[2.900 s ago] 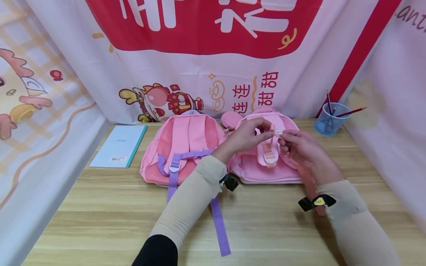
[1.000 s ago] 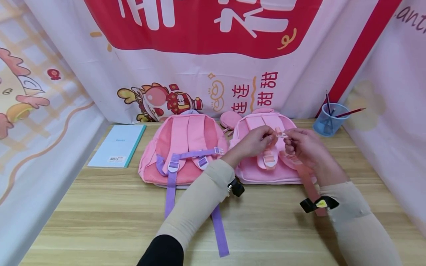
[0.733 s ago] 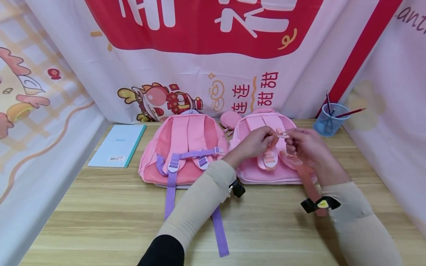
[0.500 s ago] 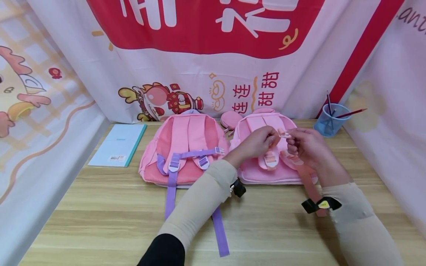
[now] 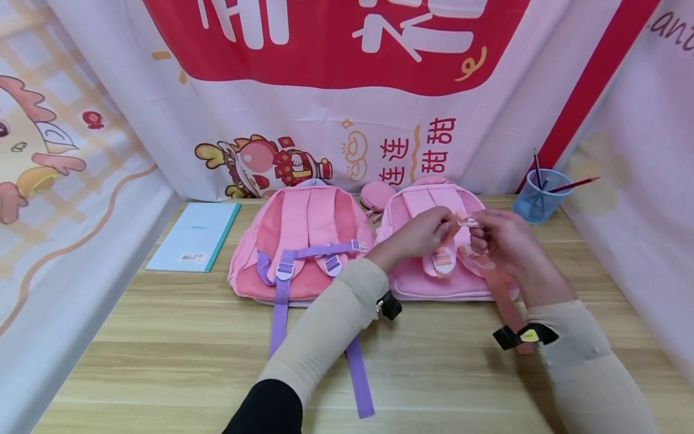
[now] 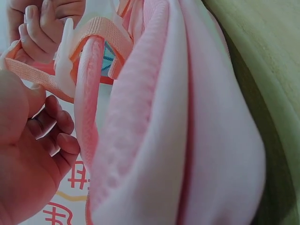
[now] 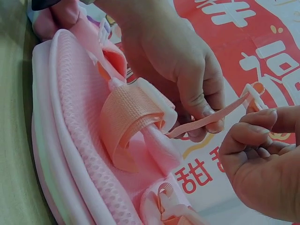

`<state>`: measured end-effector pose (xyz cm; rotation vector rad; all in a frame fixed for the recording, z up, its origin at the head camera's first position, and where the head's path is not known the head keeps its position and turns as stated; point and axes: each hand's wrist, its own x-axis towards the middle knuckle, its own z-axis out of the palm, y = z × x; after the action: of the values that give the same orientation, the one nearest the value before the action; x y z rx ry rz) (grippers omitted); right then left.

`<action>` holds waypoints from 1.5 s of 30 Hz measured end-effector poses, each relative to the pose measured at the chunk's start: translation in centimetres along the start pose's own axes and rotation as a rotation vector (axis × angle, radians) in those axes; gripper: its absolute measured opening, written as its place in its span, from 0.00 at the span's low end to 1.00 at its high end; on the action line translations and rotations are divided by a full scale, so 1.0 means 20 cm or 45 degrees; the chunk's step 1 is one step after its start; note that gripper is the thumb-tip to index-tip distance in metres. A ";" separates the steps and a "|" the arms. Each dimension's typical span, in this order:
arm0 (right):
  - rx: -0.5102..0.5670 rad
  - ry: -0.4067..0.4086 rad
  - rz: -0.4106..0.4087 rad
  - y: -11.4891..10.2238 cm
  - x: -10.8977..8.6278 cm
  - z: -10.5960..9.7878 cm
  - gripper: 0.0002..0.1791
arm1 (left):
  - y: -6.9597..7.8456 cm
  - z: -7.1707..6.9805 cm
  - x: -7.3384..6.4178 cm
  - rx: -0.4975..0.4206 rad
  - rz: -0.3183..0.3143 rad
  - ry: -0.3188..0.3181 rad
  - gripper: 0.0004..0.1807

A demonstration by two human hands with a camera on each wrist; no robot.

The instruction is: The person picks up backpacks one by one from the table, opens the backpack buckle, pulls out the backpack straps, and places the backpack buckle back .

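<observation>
The right-hand pink backpack lies on the table with its shoulder straps up. My left hand pinches a thin peach webbing strap between thumb and fingers. At the end of that strap is a small white plastic buckle, which my right hand pinches. The strap runs taut between both hands in the right wrist view. Below the left hand, a white strap adjuster sits on the padded shoulder strap. A loose peach strap hangs down under the right hand.
Another pink backpack, with purple straps buckled across it, lies to the left. A light blue notebook is farther left. A round pink pouch stands between the bags, and a blue pencil cup at the back right.
Compared with about three seconds ago, my left fingers have moved from beside the buckle down along the strap. Over the last second, both hands shift slightly right, keeping their holds.
</observation>
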<state>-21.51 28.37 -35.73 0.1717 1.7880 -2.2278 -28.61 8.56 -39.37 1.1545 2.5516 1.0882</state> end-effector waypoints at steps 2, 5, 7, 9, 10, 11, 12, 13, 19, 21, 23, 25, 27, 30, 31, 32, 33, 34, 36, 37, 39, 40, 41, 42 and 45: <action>0.018 -0.010 -0.052 0.00 0.00 0.00 0.15 | 0.00 0.00 0.00 0.020 -0.009 -0.015 0.06; 0.061 -0.040 -0.150 0.01 -0.01 0.01 0.16 | -0.01 0.01 0.00 0.033 -0.033 -0.033 0.06; 0.088 -0.064 -0.202 0.01 -0.01 0.01 0.16 | -0.01 0.02 0.00 0.042 -0.052 -0.040 0.06; 0.125 -0.094 -0.221 0.00 -0.02 0.01 0.17 | -0.02 0.02 0.00 0.039 -0.070 -0.032 0.06; 0.138 -0.102 -0.216 0.00 -0.02 0.01 0.16 | -0.02 0.02 0.00 0.041 -0.074 -0.028 0.06; 0.157 -0.108 -0.206 0.00 -0.02 0.01 0.16 | -0.02 0.02 0.00 0.043 -0.078 -0.026 0.05; 0.174 -0.112 -0.195 0.00 -0.03 0.01 0.16 | -0.01 0.02 0.00 0.050 -0.079 -0.023 0.05; 0.195 -0.115 -0.183 -0.01 -0.03 0.01 0.15 | -0.01 0.02 0.00 0.050 -0.081 -0.019 0.05; 0.256 -0.109 -0.141 0.00 -0.03 0.00 0.13 | 0.01 0.00 -0.02 -0.050 -0.115 0.055 0.06; 0.255 -0.101 -0.128 0.00 -0.03 0.00 0.12 | 0.03 -0.02 -0.03 -0.139 -0.101 0.117 0.08; 0.246 -0.091 -0.104 0.00 -0.03 -0.01 0.11 | 0.05 -0.05 -0.04 -0.234 -0.051 0.166 0.11; 0.228 -0.091 -0.085 0.00 -0.03 -0.01 0.11 | 0.07 -0.07 -0.05 -0.273 0.015 0.195 0.13; 0.206 -0.100 -0.077 0.01 -0.03 -0.02 0.12 | 0.10 -0.09 -0.05 -0.268 0.091 0.187 0.14; 0.191 -0.134 -0.093 0.02 -0.03 -0.03 0.13 | 0.12 -0.10 -0.06 -0.169 0.153 0.164 0.13; 0.198 -0.146 -0.099 0.03 -0.03 -0.03 0.13 | 0.12 -0.10 -0.06 -0.140 0.159 0.160 0.13; 0.213 -0.158 -0.105 0.03 -0.03 -0.04 0.14 | 0.13 -0.10 -0.06 -0.121 0.158 0.161 0.12; 0.236 -0.171 -0.107 0.04 -0.03 -0.04 0.14 | 0.13 -0.10 -0.06 -0.108 0.159 0.170 0.11; 0.279 -0.183 -0.104 0.04 -0.03 -0.05 0.14 | 0.13 -0.10 -0.07 -0.106 0.159 0.183 0.11; 0.364 -0.209 -0.099 0.06 -0.03 -0.06 0.15 | 0.12 -0.10 -0.07 -0.134 0.146 0.213 0.12; 0.399 -0.220 -0.097 0.06 -0.03 -0.06 0.16 | 0.12 -0.10 -0.08 -0.158 0.141 0.227 0.12; 0.407 -0.224 -0.092 0.07 -0.04 -0.07 0.16 | 0.11 -0.10 -0.08 -0.204 0.140 0.252 0.12; 0.382 -0.218 -0.091 0.07 -0.04 -0.08 0.16 | 0.11 -0.10 -0.08 -0.223 0.137 0.259 0.12; 0.335 -0.208 -0.093 0.08 -0.04 -0.08 0.16 | 0.11 -0.10 -0.09 -0.235 0.135 0.264 0.12; 0.280 -0.190 -0.089 0.08 -0.04 -0.08 0.16 | 0.10 -0.10 -0.09 -0.246 0.136 0.269 0.12; 0.159 -0.146 -0.082 0.07 -0.05 -0.07 0.14 | 0.10 -0.10 -0.09 -0.252 0.144 0.268 0.13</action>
<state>-20.32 29.64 -37.20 0.0107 1.6183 -2.3448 -26.95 7.06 -36.87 1.2028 2.4782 1.5266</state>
